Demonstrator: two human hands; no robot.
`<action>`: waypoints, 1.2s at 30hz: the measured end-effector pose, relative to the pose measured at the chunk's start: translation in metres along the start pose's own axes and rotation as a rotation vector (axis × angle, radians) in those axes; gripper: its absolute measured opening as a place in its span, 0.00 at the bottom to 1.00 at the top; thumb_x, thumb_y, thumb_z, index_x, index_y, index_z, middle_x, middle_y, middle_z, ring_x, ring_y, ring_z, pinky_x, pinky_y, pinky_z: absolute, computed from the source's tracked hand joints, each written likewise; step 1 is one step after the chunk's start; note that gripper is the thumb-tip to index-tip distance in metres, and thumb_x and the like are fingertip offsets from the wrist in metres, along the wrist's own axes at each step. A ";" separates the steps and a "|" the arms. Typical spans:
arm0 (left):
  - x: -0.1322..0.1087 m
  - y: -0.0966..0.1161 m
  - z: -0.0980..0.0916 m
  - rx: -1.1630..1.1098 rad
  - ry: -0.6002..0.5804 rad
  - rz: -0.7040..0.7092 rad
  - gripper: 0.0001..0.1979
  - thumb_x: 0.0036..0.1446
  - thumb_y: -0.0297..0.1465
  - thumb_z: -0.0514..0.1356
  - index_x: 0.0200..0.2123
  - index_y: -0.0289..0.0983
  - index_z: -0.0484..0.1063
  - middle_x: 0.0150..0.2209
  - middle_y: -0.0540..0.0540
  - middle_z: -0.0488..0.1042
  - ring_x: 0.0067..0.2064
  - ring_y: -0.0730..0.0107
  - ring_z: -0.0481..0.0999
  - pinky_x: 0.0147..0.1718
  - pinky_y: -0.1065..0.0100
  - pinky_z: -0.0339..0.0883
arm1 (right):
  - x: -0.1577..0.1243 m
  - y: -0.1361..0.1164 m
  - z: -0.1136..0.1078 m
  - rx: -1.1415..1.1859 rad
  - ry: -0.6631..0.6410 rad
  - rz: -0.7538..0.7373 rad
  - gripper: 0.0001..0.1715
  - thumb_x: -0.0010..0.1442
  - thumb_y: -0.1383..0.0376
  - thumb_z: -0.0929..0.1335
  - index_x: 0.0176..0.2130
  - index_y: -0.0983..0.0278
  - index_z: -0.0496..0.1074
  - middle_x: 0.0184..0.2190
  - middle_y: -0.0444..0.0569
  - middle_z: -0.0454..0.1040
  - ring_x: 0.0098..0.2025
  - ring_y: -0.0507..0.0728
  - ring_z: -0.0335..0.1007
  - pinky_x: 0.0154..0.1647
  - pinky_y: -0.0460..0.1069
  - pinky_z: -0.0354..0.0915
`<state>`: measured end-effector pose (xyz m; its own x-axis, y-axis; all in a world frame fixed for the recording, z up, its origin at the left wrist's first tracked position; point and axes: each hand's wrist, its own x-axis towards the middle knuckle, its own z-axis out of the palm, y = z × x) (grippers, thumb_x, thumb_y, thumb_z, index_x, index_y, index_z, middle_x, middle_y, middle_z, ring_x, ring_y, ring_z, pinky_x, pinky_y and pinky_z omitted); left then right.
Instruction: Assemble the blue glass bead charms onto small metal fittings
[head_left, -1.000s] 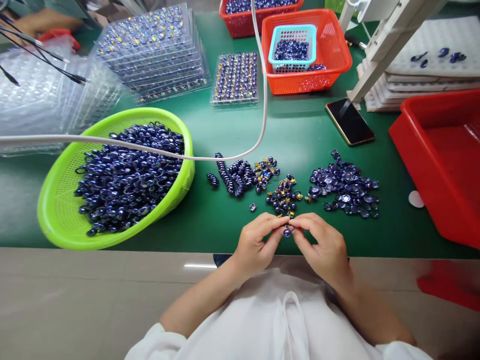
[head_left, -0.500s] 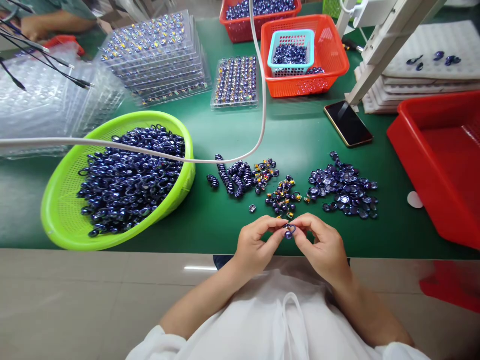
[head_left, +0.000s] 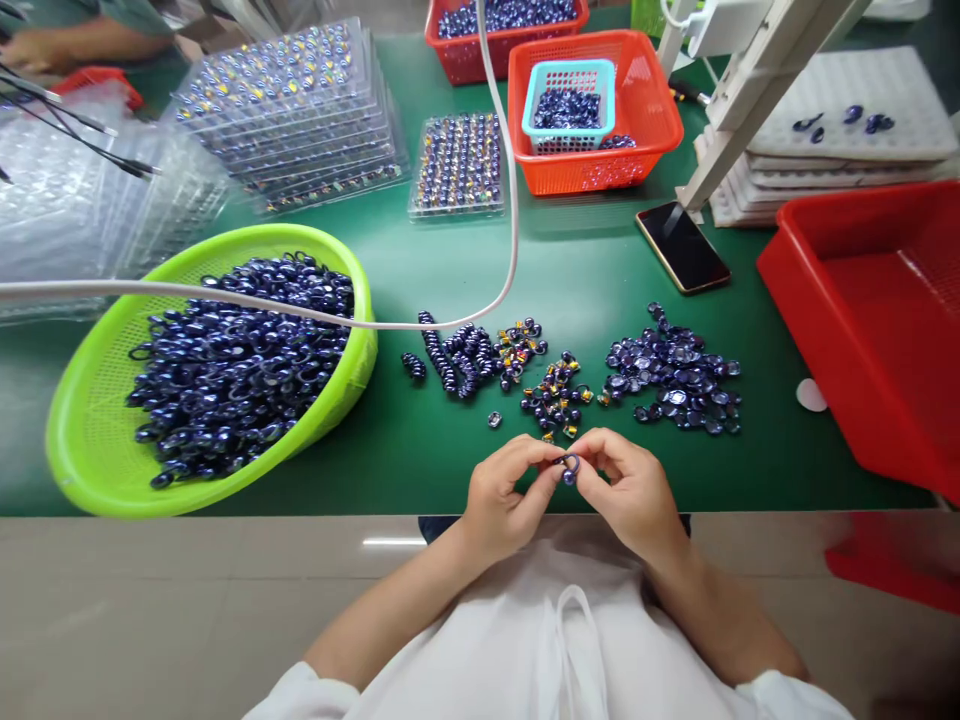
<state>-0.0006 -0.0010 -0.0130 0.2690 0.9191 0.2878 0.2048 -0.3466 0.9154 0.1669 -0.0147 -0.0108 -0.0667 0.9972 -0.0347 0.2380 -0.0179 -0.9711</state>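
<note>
One dark looped piece (head_left: 569, 477) held near front edge of green bench (head_left: 450, 475), pinched by left hand (head_left: 504, 497) and right hand (head_left: 628, 495) together, gold-flecked pile (head_left: 555, 403) just beyond. Step in hand looks like close two-handed work on that piece (exact contact too small to tell). Next move seems to call for steady pinch, fine control.

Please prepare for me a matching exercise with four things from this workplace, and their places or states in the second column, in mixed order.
1. Small dark piece
2. Phone
3. Light-blue basket
4. Lime-green basket

A. Inside the orange-red basket
B. At the person's left, heaped with dark pieces
C. Pinched between left hand and right hand
D. Lying with a dark screen

Pairs: 1-C, 2-D, 3-A, 4-B
</note>
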 end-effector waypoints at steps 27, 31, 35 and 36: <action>0.009 -0.009 0.005 -0.203 -0.009 -0.393 0.13 0.61 0.40 0.62 0.39 0.37 0.79 0.34 0.44 0.80 0.34 0.66 0.79 0.35 0.72 0.74 | 0.025 0.037 -0.075 -0.514 0.334 -0.302 0.11 0.67 0.63 0.66 0.40 0.60 0.79 0.37 0.50 0.78 0.38 0.57 0.76 0.40 0.49 0.73; 0.013 -0.003 0.007 -0.273 0.054 -0.457 0.13 0.58 0.41 0.65 0.38 0.37 0.81 0.37 0.42 0.82 0.38 0.63 0.80 0.38 0.71 0.75 | 0.014 0.026 -0.062 -0.285 0.371 -0.161 0.11 0.65 0.58 0.69 0.39 0.59 0.81 0.34 0.48 0.81 0.33 0.54 0.78 0.33 0.44 0.73; 0.022 0.004 0.014 -0.420 0.113 -0.535 0.16 0.50 0.43 0.70 0.35 0.36 0.82 0.35 0.41 0.83 0.37 0.61 0.81 0.38 0.69 0.75 | 0.005 0.016 -0.032 -0.073 0.239 -0.111 0.11 0.62 0.57 0.70 0.38 0.59 0.81 0.28 0.46 0.80 0.26 0.53 0.77 0.27 0.42 0.73; 0.024 0.006 0.015 -0.462 0.128 -0.553 0.16 0.48 0.43 0.71 0.34 0.36 0.82 0.34 0.41 0.83 0.37 0.62 0.81 0.38 0.68 0.76 | 0.004 0.015 -0.025 -0.028 0.218 -0.106 0.11 0.62 0.57 0.71 0.39 0.59 0.81 0.29 0.46 0.80 0.26 0.53 0.77 0.28 0.42 0.74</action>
<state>0.0213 0.0161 -0.0051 0.1234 0.9614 -0.2461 -0.1470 0.2630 0.9535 0.1943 -0.0093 -0.0194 0.1178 0.9856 0.1217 0.2675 0.0865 -0.9597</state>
